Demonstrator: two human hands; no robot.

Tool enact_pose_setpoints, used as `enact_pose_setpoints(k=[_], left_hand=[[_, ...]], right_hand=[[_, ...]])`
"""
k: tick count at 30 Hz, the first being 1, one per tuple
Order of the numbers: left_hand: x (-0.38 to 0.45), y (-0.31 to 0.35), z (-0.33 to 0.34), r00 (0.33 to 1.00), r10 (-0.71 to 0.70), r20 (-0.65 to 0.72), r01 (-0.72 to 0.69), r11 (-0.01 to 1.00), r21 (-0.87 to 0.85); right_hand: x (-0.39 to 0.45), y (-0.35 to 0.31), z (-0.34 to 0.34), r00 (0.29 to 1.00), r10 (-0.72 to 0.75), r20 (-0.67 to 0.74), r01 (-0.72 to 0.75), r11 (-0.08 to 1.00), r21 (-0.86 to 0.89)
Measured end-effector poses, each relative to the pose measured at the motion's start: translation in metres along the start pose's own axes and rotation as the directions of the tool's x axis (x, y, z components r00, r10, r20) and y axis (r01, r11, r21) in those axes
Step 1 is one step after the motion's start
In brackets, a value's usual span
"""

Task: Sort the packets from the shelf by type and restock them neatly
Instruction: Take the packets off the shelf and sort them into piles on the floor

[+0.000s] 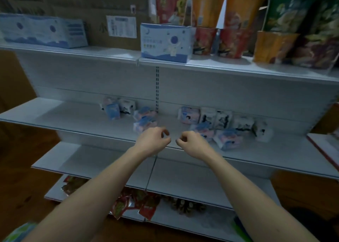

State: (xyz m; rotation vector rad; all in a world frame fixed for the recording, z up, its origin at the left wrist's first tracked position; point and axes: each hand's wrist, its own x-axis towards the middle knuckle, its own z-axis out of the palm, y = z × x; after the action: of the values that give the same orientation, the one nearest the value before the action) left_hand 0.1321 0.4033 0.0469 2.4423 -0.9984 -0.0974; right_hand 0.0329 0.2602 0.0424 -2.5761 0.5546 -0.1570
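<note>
Small packets lie scattered on the middle white shelf [73, 117]. Pink-and-blue packets [145, 121] sit near the centre post, and more pink-and-blue ones [228, 138] lie at the right front. White packets with black figures [222, 119] stand along the back right, and a mixed cluster [117, 107] sits at the back left. My left hand [153, 141] and my right hand [191, 143] hover side by side at the shelf's front edge. Both hands have loosely curled fingers and hold nothing.
The top shelf carries a blue-and-white astronaut box [166, 42], a long blue box [42, 30], orange and red cups [207, 10] and green bags [293, 12]. Red sachets [135, 203] lie on the bottom shelf. A red-edged board [322, 148] leans at the right.
</note>
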Motion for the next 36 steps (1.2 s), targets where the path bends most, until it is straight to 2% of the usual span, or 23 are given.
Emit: enact_pose_setpoints(k=[6, 11, 16, 20, 25, 29, 31, 33, 36], left_hand=[[0.040, 0.058, 0.050, 0.997, 0.047, 0.064, -0.046, 0.999, -0.013], [0.081, 0.081, 0.087, 0.990, 0.063, 0.129, -0.052, 0.995, -0.089], [0.147, 0.090, 0.110, 0.982, 0.120, 0.145, -0.106, 0.989, -0.101], [0.216, 0.093, 0.131, 0.969, 0.161, 0.188, -0.150, 0.986, -0.070], [0.291, 0.098, 0.166, 0.957, 0.237, 0.166, -0.226, 0.971, -0.081], [0.331, 0.102, 0.187, 0.944, 0.284, 0.167, -0.282, 0.959, -0.035], [0.344, 0.103, 0.195, 0.933, 0.292, 0.212, -0.299, 0.954, 0.001], [0.352, 0.105, 0.203, 0.921, 0.290, 0.260, -0.324, 0.941, 0.096], [0.356, 0.107, 0.211, 0.923, 0.294, 0.249, -0.349, 0.912, 0.215]], right_hand=[[0.002, 0.082, -0.028, 0.999, 0.035, 0.031, -0.038, 0.995, 0.089], [0.032, 0.129, -0.040, 0.993, 0.114, 0.038, -0.118, 0.985, 0.124], [0.079, 0.173, -0.048, 0.989, 0.122, -0.082, -0.106, 0.979, 0.177], [0.128, 0.209, -0.060, 0.971, 0.184, -0.152, -0.159, 0.974, 0.160], [0.181, 0.249, -0.071, 0.931, 0.266, -0.249, -0.251, 0.964, 0.091], [0.214, 0.272, -0.070, 0.939, 0.275, -0.204, -0.279, 0.960, 0.009], [0.225, 0.277, -0.068, 0.948, 0.278, -0.153, -0.283, 0.959, -0.014], [0.235, 0.282, -0.065, 0.957, 0.271, -0.105, -0.278, 0.959, -0.054], [0.244, 0.288, -0.059, 0.967, 0.243, -0.076, -0.250, 0.964, -0.092]])
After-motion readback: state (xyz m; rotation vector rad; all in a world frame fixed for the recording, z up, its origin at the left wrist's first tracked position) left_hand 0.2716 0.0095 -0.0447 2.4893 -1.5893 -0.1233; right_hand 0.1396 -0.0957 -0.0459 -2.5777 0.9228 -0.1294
